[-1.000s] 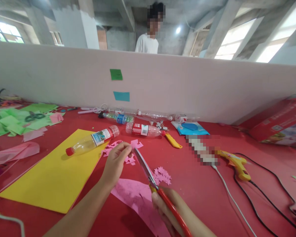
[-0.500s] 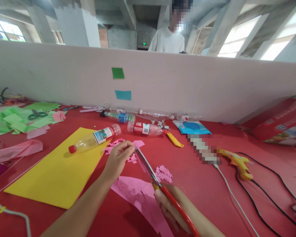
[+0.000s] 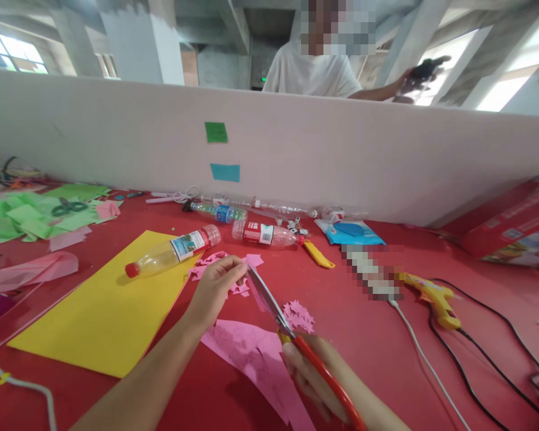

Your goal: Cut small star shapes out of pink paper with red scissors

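My right hand [image 3: 317, 365] is wrapped around the red handle of a pair of scissors [image 3: 269, 302], whose blades point up and left. At the blade tips, my left hand [image 3: 220, 287] is pinched, thumb against fingers, on a piece of pink paper [image 3: 257, 294] that is mostly hidden. Below the scissors lies a larger curved sheet of pink paper [image 3: 251, 350] with cut edges. A heap of small pink paper stars [image 3: 299, 316] sits just right of the blades. More pink cut-outs [image 3: 209, 263] lie behind my left hand.
A clear bottle [image 3: 175, 251] rests across a yellow sheet [image 3: 94, 317]. Behind are a red-labelled bottle [image 3: 265, 233], a yellow cutter [image 3: 318, 254] and a blue packet [image 3: 350, 231]. At right lies a yellow glue gun [image 3: 433, 299] with cords. Beyond the white partition [image 3: 318, 149] stands a person [image 3: 312, 72].
My hands and the scissors stay nearly in place; the view has shifted slightly. Behind the partition, the person has come closer, and an arm now reaches out to the right with a dark object.
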`<state>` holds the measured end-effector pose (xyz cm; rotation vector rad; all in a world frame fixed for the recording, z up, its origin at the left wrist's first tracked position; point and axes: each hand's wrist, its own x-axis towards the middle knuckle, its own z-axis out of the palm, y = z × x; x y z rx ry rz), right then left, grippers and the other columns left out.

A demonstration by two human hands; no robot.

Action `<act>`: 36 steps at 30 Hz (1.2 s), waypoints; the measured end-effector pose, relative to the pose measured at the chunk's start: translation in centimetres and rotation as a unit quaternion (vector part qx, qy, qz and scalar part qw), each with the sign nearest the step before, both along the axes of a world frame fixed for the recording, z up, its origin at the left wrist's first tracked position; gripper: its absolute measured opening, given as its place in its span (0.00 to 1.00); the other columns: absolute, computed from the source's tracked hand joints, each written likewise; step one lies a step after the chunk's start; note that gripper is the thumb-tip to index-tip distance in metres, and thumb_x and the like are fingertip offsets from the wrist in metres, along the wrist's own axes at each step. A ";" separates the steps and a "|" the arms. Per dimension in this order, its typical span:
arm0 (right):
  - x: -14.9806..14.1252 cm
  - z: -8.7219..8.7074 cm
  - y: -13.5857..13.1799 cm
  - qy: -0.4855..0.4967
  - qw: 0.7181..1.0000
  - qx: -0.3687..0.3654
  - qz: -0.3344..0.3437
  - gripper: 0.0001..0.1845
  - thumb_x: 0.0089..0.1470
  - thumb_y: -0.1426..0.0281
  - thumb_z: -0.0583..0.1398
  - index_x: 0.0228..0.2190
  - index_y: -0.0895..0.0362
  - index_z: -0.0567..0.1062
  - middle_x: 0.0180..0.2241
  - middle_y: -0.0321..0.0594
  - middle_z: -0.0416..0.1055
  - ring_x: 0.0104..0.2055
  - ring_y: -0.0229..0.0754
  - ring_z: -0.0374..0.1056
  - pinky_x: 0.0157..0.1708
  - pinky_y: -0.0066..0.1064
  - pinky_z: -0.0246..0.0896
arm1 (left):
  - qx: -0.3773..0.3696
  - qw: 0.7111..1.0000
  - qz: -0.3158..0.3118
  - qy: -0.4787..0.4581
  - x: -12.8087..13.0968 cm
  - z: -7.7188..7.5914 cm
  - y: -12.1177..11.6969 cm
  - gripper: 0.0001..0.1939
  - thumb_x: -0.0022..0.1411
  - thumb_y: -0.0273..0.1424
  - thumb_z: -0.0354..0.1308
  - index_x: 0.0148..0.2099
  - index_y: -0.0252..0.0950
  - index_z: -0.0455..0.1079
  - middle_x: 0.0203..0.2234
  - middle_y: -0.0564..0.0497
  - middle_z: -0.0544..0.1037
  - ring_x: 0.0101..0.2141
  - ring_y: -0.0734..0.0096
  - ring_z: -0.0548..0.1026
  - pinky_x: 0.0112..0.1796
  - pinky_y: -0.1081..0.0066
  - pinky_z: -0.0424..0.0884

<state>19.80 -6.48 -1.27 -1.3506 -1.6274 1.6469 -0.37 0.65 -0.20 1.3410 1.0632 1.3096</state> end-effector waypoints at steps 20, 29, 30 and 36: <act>0.1 0.4 -0.1 -0.039 0.999 0.027 0.000 0.28 0.54 0.44 0.54 0.21 0.55 0.59 0.16 0.27 0.51 0.15 0.27 0.45 0.13 0.23 0.41 | -0.017 1.000 -0.021 -0.013 -0.7 0.3 0.4 0.10 0.55 0.33 0.57 0.24 0.36 0.68 0.19 0.55 0.67 0.24 0.74 0.64 0.29 0.72 0.61; 0.1 -0.2 0.0 -0.043 0.999 0.009 0.001 0.29 0.53 0.42 0.54 0.20 0.55 0.59 0.15 0.27 0.51 0.15 0.28 0.47 0.16 0.23 0.42 | -0.011 1.000 -0.013 -0.005 -0.6 0.2 0.4 0.10 0.55 0.34 0.58 0.24 0.36 0.68 0.19 0.55 0.67 0.24 0.73 0.64 0.28 0.72 0.61; 0.1 -0.2 0.0 -0.042 0.999 0.011 0.005 0.30 0.52 0.42 0.53 0.21 0.56 0.60 0.15 0.27 0.51 0.16 0.28 0.47 0.16 0.23 0.42 | -0.010 1.000 -0.012 -0.005 -0.6 0.2 0.5 0.10 0.55 0.34 0.58 0.24 0.36 0.68 0.19 0.54 0.67 0.24 0.73 0.64 0.28 0.72 0.61; 0.1 0.3 0.2 -0.039 0.999 0.020 0.019 0.31 0.51 0.40 0.52 0.20 0.55 0.58 0.16 0.26 0.50 0.16 0.27 0.46 0.15 0.22 0.42 | -0.015 1.000 -0.014 -0.004 -0.5 0.3 0.4 0.10 0.55 0.33 0.57 0.23 0.37 0.67 0.19 0.55 0.66 0.24 0.73 0.64 0.28 0.72 0.61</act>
